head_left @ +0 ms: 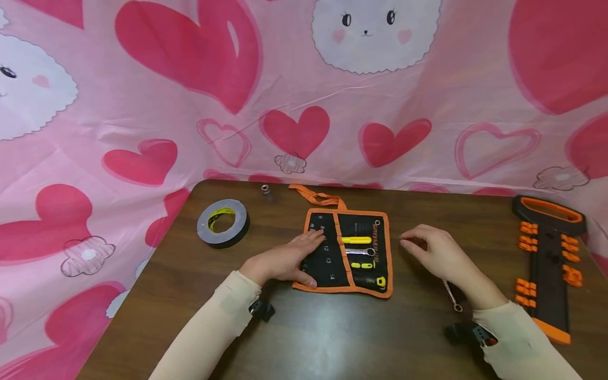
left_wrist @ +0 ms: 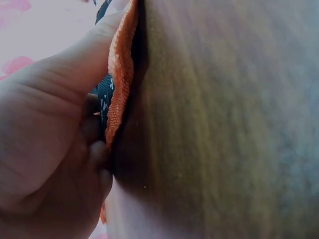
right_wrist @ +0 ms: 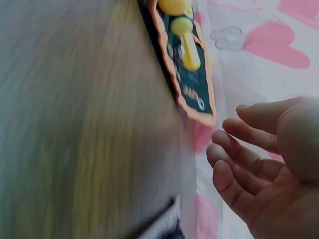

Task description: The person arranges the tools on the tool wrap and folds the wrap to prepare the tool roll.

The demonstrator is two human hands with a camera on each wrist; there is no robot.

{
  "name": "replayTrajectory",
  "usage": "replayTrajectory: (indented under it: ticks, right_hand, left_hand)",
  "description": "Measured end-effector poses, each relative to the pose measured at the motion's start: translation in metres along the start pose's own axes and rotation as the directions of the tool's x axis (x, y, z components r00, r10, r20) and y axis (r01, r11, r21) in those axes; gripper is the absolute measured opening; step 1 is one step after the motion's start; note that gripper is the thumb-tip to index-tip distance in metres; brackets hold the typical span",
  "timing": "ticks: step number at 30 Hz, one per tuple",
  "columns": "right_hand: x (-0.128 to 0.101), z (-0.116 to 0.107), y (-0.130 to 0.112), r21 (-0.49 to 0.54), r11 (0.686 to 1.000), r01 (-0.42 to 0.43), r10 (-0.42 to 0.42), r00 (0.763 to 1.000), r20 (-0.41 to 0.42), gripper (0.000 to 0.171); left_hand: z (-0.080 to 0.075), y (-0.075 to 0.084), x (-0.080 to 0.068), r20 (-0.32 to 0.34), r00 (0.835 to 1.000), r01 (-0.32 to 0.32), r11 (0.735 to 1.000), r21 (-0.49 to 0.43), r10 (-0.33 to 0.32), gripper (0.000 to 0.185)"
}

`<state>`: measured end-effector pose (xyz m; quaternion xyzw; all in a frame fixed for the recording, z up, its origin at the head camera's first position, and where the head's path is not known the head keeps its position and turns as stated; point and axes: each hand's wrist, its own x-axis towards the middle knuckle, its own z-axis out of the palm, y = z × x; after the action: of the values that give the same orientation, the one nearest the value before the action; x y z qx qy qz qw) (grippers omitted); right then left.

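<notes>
- The tool pouch [head_left: 345, 252] lies open mid-desk [head_left: 304, 338], with bare wood in front of it.
- The left hand [head_left: 285, 259] presses flat on the pouch's left edge, thumb tucked under the orange hem.
- The right hand [head_left: 434, 253] hovers just right of the pouch, its grip loose and holding nothing.
- Pocket numbers 12, 13 and 14 are readable; the brand print is not.

Makeshift home workbench: heart-print cloth backdrop [head_left: 294, 95], wooden table [head_left: 304, 327], tool roll [head_left: 349, 253].

Dark wooden table [head_left: 332, 338], pink heart-print cloth backdrop [head_left: 190, 105], soft even light
</notes>
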<state>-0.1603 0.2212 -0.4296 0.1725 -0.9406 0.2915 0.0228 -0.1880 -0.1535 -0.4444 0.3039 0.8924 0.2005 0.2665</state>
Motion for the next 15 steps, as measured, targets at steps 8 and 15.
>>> replayTrajectory:
  ticks: [8,15]
  right_hand:
    - [-0.018,-0.012,0.014,-0.044,0.999,0.001,-0.004,0.998,-0.061,0.015]
    - [-0.031,-0.017,0.023,-0.084,0.996,0.004,-0.013,0.995,-0.1,0.012]
  left_hand:
    - [-0.001,-0.002,-0.001,-0.003,1.0,0.004,1.0,-0.014,-0.004,0.115]
    - [0.0,-0.002,0.001,0.002,1.0,0.005,0.999,-0.035,-0.005,0.115]
